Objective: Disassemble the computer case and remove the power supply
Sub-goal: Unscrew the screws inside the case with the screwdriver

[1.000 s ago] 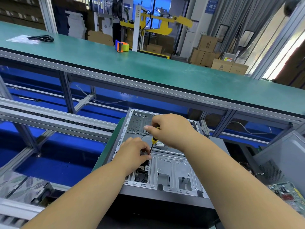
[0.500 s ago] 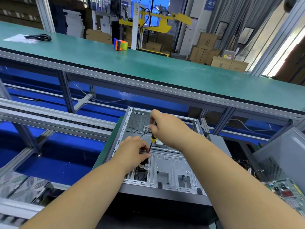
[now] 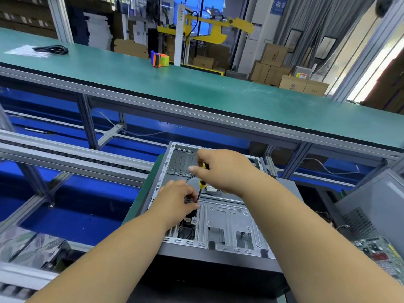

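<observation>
Right hand (image 3: 225, 171) grips with curled fingers; left hand (image 3: 178, 199) pinches below, both forearms extended.

Two bare forearms come into the head view from the lower edge, one from the lower left and one from the lower right. No sleeve shows on either arm as far as the frame reaches; any clothing lies outside the picture. The left hand (image 3: 178, 199) and the right hand (image 3: 225, 170) are both ungloved. No watch, band or bracelet shows at either wrist, and no ring is visible on the fingers (image 3: 193, 168) that can be seen. The nails that show are short and unpainted. The forearms look smooth, without visible marks or tattoos. The rest of the person lies out of view.
</observation>
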The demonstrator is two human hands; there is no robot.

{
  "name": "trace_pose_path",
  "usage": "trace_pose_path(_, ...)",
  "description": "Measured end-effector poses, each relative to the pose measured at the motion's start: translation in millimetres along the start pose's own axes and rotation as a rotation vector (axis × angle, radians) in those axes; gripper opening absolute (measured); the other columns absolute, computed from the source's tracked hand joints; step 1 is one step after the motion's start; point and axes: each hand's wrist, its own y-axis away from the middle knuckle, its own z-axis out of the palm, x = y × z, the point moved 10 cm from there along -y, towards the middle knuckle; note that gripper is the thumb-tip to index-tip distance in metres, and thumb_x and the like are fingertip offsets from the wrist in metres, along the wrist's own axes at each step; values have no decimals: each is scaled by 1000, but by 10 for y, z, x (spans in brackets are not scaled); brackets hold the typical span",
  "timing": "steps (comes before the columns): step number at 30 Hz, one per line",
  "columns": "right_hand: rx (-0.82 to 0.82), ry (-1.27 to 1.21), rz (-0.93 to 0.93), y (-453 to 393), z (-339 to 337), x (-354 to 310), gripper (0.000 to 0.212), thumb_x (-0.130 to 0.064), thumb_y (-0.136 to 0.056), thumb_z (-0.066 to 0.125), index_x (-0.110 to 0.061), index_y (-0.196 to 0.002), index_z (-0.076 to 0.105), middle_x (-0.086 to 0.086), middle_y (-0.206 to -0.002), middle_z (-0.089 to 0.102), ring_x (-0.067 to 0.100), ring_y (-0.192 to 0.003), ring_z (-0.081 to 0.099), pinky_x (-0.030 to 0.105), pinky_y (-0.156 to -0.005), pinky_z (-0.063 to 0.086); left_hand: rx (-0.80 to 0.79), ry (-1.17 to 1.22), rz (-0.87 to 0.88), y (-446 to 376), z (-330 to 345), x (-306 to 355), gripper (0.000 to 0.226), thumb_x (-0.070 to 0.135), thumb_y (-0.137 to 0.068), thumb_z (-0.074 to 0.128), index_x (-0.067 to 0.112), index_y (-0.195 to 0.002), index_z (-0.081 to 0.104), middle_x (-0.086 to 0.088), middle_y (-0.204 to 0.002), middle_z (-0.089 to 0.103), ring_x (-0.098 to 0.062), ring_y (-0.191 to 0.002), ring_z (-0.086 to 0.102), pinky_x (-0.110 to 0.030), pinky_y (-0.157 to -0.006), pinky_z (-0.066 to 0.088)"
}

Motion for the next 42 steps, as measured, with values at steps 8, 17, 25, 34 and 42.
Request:
trace_pose_path(8,65,-128,58,0,30,60,24,-40,-99,50,-18,-97,42,-1,-76,52,14,-64,44,31,-51,27,-4,-7,-1,-4,-4,7,19,45,-80,73,39,-73,56,17,-84,51,-11,-94,42,-31,-86,40)
trace_pose_path(17,21,-186,71,29,38,80,7,-21,-95,48,-17,-97,53,3,-91,60,21,-78,52,29,-55,35,-4,19,-13,8,-7,0,17,43,-80,74,37,-76,58,16,-86,52,-10,-96,43,-33,-89,41)
trace_pose_path(25,-71,-365,-10,55,45,-20,17,-13,-88,50,-25,-84,61,-3,-98,58,8,-73,50,26,-58,34,-2,-4,-15,9,-7,4,14,45,-82,71,36,-92,66,16,-89,50,-11,-99,40,-29,-89,37)
trace_pose_path(34,155,173,129,18,-37,169,38,-55,-99,37,-18,-96,40,-3,-70,47,20,-65,47,33,-51,31,10,32,-14,10,-12,10,10,41,-82,73,38,-88,66,17,-85,50,-10,-97,41,-29,-90,37)
trace_pose_path(42,98,-145,68,8,12,87,13,-29,-95,55,-17,-100,53,-1,-86,55,20,-78,50,31,-55,32,6,11,-15,4,2,-6,12,44,-81,73,36,-87,65,15,-88,51,-11,-98,41,-29,-88,37)
